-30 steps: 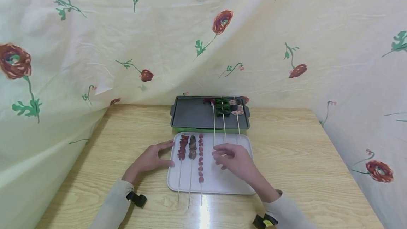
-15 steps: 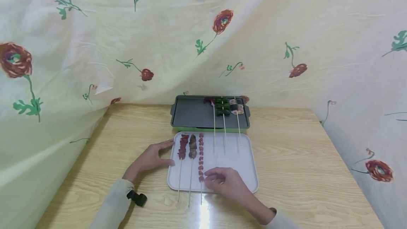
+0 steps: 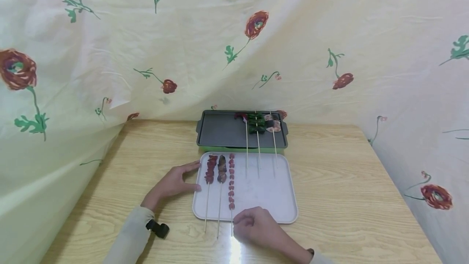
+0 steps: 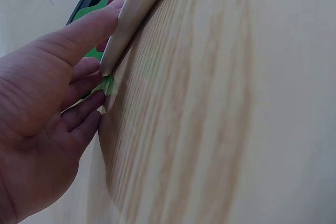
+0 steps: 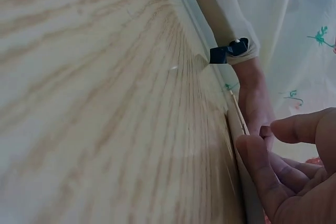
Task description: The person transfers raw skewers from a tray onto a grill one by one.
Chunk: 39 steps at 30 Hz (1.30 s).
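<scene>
A white tray (image 3: 264, 199) lies on the table with three food skewers on its left part: a dark red meat skewer (image 3: 210, 169), a brownish one (image 3: 222, 170) and a thin skewer of small red pieces (image 3: 231, 177). Their sticks reach past the front rim. My left hand (image 3: 177, 181) rests at the tray's left edge, fingers extended and touching its rim, as the left wrist view also shows. My right hand (image 3: 258, 227) is beside the thin skewer's stick (image 3: 232, 223). In the right wrist view a stick (image 5: 239, 109) ends by the thumb tip, and thumb and index finger stand apart.
Behind the tray stands a dark grill plate (image 3: 223, 129) on a green base. On its right lie a dark red skewer (image 3: 240, 115), a green one (image 3: 256, 123) and a pinkish, dark-banded one (image 3: 272, 124), sticks overhanging the tray. A flowered cloth (image 3: 205, 52) hangs behind.
My right hand has moved from above the tray's right part, forward and left, down to the thin skewer's stick near the front rim. The left hand stays at the tray edge.
</scene>
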Each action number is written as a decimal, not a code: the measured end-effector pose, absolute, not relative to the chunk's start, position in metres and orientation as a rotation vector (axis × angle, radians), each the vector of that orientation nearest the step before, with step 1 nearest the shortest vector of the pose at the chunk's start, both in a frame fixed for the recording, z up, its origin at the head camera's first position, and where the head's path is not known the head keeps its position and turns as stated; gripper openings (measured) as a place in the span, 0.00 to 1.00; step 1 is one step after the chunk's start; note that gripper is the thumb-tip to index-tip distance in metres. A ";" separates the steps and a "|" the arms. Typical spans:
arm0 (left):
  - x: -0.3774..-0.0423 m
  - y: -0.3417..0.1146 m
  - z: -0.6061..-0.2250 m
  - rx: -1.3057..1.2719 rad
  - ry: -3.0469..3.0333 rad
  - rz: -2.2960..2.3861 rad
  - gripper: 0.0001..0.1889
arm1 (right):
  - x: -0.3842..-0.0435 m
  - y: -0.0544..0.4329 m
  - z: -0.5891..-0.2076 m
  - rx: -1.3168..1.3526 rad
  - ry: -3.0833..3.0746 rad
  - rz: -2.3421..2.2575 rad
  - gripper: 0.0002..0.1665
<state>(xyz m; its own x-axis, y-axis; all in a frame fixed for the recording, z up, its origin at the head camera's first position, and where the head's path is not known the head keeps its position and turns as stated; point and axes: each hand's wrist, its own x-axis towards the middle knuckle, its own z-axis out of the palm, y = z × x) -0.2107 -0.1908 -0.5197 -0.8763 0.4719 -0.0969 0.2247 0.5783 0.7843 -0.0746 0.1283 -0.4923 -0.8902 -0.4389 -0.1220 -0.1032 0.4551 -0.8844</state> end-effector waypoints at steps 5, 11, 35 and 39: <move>-0.211 -0.190 -0.519 0.581 2.519 1.186 0.45 | -0.074 0.128 -0.495 -0.425 2.366 -1.414 0.07; -0.211 -0.190 -0.519 0.574 2.519 1.183 0.45 | -0.074 0.126 -0.498 -0.369 2.269 -1.448 0.06; -0.211 -0.191 -0.519 0.593 2.518 1.209 0.45 | -0.069 0.113 -0.509 -0.214 2.159 -1.623 0.07; -0.211 -0.191 -0.519 0.592 2.518 1.205 0.45 | -0.069 0.112 -0.510 -0.197 2.161 -1.623 0.06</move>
